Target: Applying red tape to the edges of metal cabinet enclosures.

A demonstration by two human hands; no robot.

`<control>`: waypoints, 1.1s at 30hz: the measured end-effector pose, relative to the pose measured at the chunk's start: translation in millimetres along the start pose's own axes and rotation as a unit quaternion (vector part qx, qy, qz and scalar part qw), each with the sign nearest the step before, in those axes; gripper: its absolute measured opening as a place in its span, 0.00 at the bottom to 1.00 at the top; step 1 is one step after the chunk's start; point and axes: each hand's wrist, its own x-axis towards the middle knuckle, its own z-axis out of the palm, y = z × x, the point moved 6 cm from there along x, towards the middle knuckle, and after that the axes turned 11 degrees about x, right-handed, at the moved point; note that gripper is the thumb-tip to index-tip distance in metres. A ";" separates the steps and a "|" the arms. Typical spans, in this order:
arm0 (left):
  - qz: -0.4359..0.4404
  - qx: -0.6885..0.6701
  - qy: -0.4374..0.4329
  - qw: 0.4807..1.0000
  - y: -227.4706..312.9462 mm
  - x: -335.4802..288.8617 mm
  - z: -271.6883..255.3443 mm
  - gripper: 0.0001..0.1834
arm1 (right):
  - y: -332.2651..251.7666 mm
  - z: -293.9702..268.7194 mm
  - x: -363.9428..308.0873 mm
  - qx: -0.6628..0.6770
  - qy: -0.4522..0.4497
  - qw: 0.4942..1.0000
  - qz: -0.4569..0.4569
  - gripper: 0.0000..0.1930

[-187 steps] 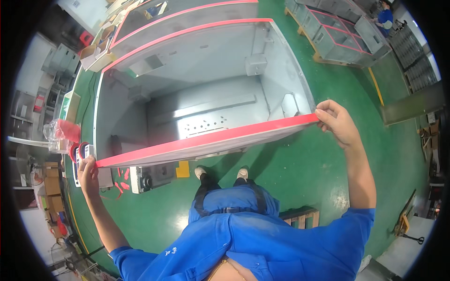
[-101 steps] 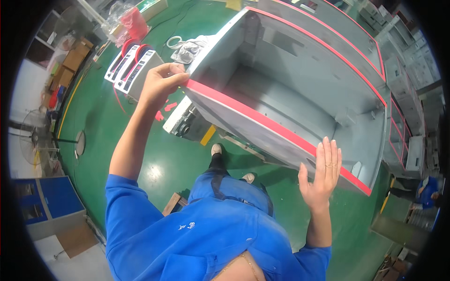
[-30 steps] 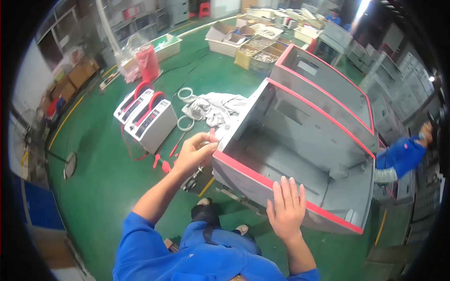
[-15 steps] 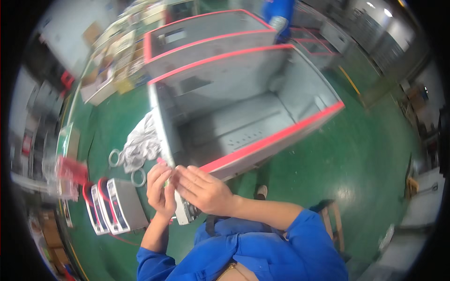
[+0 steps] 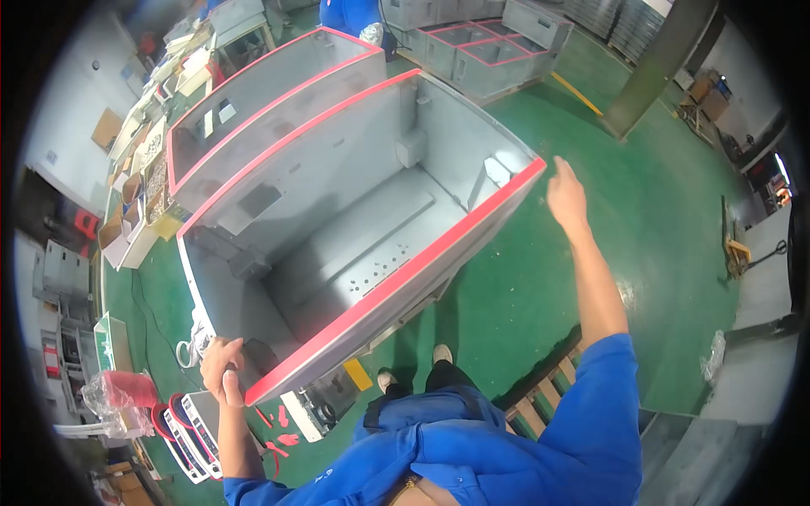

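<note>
Big grey box (image 5: 460, 135) sits right in front of you, open side up, skewed so its near edge climbs from lower left to upper right. Red tape (image 5: 405, 274) runs along that edge. Your hands are well apart: left hand (image 5: 223, 369) at the near-left corner, fingers curled, cannot tell if it grips; right hand (image 5: 567, 198) just beside the other end, fingers loosely extended. Green floor (image 5: 658, 244) opens wide to your right; on your left, white machines (image 5: 202, 430) and red scraps (image 5: 284, 422) crowd close to the corner. Half a second ago both hands met at the left corner; now the right has gone to the far end of the edge. Inside the box: a small boxy fitting (image 5: 411, 148) on the wall, punched holes in the bottom. Second box (image 5: 278, 133), also red-edged, stands behind it. Farther left, a white bin (image 5: 140, 251) holds cardboard pieces. A co-worker in blue (image 5: 348, 13) is beyond the second box.
</note>
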 end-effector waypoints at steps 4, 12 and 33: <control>-0.082 -0.011 0.046 0.996 -3.4 -17.8 -7.1 0.25 | -16.2 36.1 5.8 0.374 0.101 0.922 0.003 0.20; -0.024 0.054 0.026 0.998 88.0 7.2 67.3 0.22 | 25.9 69.4 90.9 0.421 0.107 0.900 -0.010 0.18; -0.283 -0.104 0.050 0.952 38.1 -261.1 -6.6 0.12 | -291.8 19.5 -340.7 0.087 -0.034 0.922 -0.376 0.18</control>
